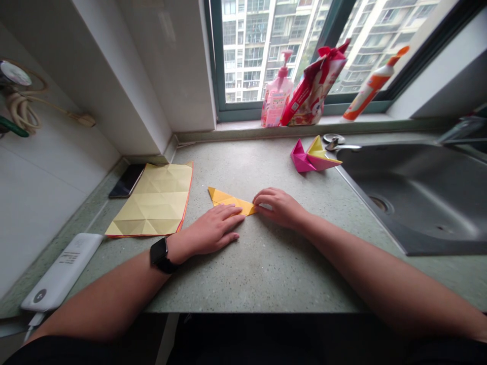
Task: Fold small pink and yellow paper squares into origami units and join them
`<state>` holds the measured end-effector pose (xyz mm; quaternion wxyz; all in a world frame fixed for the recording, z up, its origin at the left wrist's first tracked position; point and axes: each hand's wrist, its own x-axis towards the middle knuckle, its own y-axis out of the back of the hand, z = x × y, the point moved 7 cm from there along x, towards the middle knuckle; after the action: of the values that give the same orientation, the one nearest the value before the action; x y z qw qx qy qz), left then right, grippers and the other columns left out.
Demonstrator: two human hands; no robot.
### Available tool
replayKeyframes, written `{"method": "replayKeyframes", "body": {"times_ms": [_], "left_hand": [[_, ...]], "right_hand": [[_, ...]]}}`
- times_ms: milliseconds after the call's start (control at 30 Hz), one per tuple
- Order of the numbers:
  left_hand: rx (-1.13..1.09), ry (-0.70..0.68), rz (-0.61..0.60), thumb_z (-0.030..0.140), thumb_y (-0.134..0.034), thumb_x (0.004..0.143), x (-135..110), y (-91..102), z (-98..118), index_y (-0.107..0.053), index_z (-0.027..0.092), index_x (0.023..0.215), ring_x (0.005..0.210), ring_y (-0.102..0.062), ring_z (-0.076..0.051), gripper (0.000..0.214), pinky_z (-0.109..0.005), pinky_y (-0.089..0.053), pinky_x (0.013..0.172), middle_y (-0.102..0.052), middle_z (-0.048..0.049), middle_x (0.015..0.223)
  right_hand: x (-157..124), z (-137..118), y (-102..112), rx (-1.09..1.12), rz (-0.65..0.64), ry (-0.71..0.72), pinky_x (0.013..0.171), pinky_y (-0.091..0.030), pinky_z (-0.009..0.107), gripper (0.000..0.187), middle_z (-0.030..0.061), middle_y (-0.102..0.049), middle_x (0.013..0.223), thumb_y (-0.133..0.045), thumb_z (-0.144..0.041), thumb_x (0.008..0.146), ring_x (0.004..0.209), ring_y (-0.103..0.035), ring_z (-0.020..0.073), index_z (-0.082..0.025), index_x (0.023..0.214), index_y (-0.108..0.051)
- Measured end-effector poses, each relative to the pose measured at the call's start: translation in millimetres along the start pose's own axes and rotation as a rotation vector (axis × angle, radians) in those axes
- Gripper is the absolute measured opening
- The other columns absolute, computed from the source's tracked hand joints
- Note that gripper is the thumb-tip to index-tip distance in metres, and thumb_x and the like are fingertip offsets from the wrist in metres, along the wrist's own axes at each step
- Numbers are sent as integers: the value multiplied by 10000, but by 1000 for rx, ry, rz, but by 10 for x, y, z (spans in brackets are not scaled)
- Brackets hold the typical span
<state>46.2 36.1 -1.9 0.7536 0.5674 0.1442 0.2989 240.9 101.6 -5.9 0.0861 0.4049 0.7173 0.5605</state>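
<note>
A folded piece of orange-yellow origami paper [228, 198] lies on the speckled countertop [243, 274], its left end narrowing to a point. My left hand [213, 227] rests flat over its lower middle, fingers stretched out and covering part of it. At the paper's right end, my right hand [279, 207] pinches the tip between thumb and fingers. Left of my hands sits a stack of creased paper sheets [154, 200], pale yellow on top. A finished-looking pink and yellow origami piece [314, 156] stands at the back right.
A phone [127, 181] lies partly under the sheets, with a white power bank [63, 271] nearer the front left. The sink [418, 197] is set into the counter at right. On the windowsill stand a pink pump bottle [277, 99], a red bag [317, 88] and an orange-white bottle [371, 88].
</note>
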Motion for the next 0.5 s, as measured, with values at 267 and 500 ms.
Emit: {"method": "replayKeyframes", "body": {"times_ms": [267,500], "left_hand": [[92,40,-18,451,-560,1124,5,-23,97,-527,210,1601,1519,-536,-349,535,-524,-439,1275,-589,-169,1614],[158,79,-17,487,-528,1131,43,-54,142,-557,213,1578,1474,-535,-358,524,-534,-425,1269,-594,-163,1565]], "right_hand": [[1,22,10,47,32,-24,978,-585,437,147,87,-789,1126,-654,-239,1036,1048,-722,249,-250,984,-791],[2,58,-25,66,-2,-91,1056,-575,491,169,116,-745,1252,-646,-248,1048,1175,-695,275,-244,968,-795]]}}
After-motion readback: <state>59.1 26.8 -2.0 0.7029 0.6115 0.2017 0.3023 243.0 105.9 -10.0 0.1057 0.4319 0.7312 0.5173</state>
